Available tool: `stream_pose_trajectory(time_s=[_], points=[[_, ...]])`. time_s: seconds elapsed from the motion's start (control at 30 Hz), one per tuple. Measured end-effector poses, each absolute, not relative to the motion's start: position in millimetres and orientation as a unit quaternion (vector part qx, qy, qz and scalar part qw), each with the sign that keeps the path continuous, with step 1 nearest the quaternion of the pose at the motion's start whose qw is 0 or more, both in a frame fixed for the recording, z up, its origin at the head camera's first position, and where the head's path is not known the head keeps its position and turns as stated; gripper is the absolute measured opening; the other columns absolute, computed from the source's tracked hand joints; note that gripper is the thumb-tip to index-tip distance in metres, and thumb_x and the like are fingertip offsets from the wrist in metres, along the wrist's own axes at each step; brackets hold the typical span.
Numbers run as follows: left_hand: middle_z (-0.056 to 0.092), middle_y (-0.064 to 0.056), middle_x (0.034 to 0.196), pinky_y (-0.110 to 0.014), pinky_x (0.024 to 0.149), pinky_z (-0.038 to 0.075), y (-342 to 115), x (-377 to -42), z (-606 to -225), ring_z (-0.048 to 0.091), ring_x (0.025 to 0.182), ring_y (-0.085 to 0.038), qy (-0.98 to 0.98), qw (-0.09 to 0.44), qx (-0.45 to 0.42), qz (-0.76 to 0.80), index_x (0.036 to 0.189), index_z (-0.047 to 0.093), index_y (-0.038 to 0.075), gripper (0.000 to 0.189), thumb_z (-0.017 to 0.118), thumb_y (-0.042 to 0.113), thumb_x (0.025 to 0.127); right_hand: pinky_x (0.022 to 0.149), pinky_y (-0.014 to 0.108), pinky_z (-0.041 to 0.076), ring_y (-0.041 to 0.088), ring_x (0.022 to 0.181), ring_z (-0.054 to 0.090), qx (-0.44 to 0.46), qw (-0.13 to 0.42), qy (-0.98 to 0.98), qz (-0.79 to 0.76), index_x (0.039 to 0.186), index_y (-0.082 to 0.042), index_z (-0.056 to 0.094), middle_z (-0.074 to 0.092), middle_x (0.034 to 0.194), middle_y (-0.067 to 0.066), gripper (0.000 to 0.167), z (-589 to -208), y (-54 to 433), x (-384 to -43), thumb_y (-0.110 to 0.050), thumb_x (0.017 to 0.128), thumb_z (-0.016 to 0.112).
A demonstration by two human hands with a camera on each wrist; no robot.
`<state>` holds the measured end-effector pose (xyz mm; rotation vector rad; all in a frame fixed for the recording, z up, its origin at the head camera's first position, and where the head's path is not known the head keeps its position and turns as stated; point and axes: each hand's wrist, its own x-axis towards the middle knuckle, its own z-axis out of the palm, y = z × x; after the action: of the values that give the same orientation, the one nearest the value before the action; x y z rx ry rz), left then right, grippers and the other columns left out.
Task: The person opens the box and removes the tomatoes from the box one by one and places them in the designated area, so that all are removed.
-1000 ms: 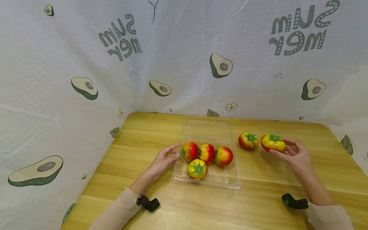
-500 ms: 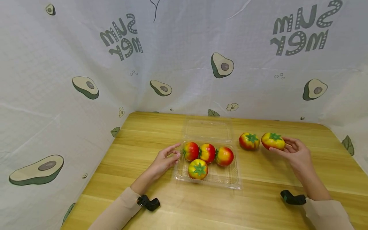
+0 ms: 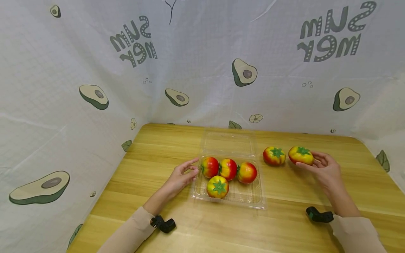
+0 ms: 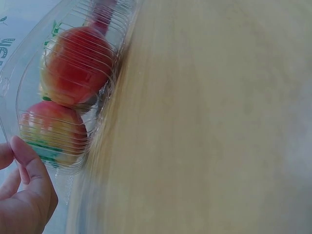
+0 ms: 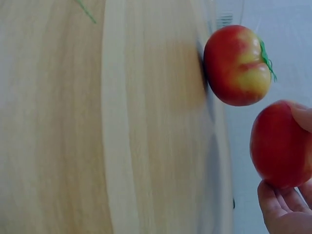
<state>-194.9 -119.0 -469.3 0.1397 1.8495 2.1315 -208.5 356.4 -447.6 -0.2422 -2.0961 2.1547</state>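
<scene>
- An avocado-print curtain point(image 3: 202, 52) hung past the wooden tabletop's point(image 3: 158, 151) far edge.
- Clamshell box point(image 3: 243, 191), pinched by left grip point(image 3: 178, 177), held four tomatoes point(image 3: 217, 187).
- Right grip point(image 3: 329, 173) pinched another tomato point(image 3: 300, 155) toward the far-right corner.

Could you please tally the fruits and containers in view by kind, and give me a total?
Clear plastic container: 1
Red-and-yellow fruits: 6 (4 inside it, 2 outside)
Total: 7
</scene>
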Motion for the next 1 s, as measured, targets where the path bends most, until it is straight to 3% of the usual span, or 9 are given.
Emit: stream_pose_trajectory(time_s=[0.37, 0.5, 0.67, 0.77, 1.0], points=[[0.051, -0.010, 0.111, -0.016, 0.070, 0.052, -119.8, -195.1, -469.7, 0.055, 0.080, -0.011, 0.649, 0.158, 0.049, 0.743, 0.150, 0.043, 0.004, 0.052, 0.059, 0.002, 0.100, 0.073, 0.005, 0.048, 0.000, 0.104, 0.048, -0.112, 0.050, -0.715, 0.688, 0.115, -0.027, 0.053, 0.050, 0.109, -0.019, 0.051, -455.3, 357.9, -213.9, -0.007, 0.080, 0.084], [0.052, -0.010, 0.112, -0.016, 0.070, 0.052, -119.6, -195.6, -470.1, 0.055, 0.080, -0.011, 0.649, 0.159, 0.051, 0.742, 0.150, 0.043, 0.005, 0.052, 0.059, 0.003, 0.100, 0.079, 0.007, 0.048, -0.001, 0.105, 0.049, -0.128, 0.050, -0.742, 0.657, 0.117, -0.031, 0.054, 0.048, 0.113, -0.018, 0.052, -461.4, 362.1, -219.7, -0.015, 0.079, 0.086], [0.052, -0.011, 0.112, -0.016, 0.070, 0.052, -119.4, -196.0, -470.4, 0.056, 0.080, -0.011, 0.650, 0.159, 0.050, 0.741, 0.150, 0.044, 0.005, 0.052, 0.059, 0.003, 0.100, 0.081, 0.008, 0.049, -0.006, 0.100, 0.051, -0.139, 0.052, -0.750, 0.645, 0.116, -0.034, 0.055, 0.049, 0.117, -0.016, 0.054, -471.8, 371.1, -227.7, -0.018, 0.077, 0.088], [0.051, -0.010, 0.112, -0.016, 0.071, 0.052, -119.4, -196.2, -470.5, 0.056, 0.080, -0.011, 0.650, 0.160, 0.050, 0.741, 0.150, 0.044, 0.005, 0.052, 0.059, 0.003, 0.100, 0.075, 0.006, 0.049, -0.006, 0.097, 0.051, -0.146, 0.059, -0.734, 0.660, 0.114, -0.032, 0.057, 0.050, 0.115, -0.016, 0.056, -474.5, 373.2, -230.7, -0.015, 0.074, 0.090], [0.051, -0.010, 0.112, -0.016, 0.070, 0.052, -119.4, -196.3, -470.2, 0.056, 0.079, -0.011, 0.651, 0.160, 0.050, 0.740, 0.150, 0.043, 0.005, 0.053, 0.059, 0.003, 0.100, 0.079, 0.006, 0.047, 0.010, 0.122, 0.046, -0.154, 0.049, -0.766, 0.623, 0.115, -0.033, 0.051, 0.045, 0.117, -0.016, 0.054, -460.6, 362.4, -226.6, -0.020, 0.078, 0.087]])
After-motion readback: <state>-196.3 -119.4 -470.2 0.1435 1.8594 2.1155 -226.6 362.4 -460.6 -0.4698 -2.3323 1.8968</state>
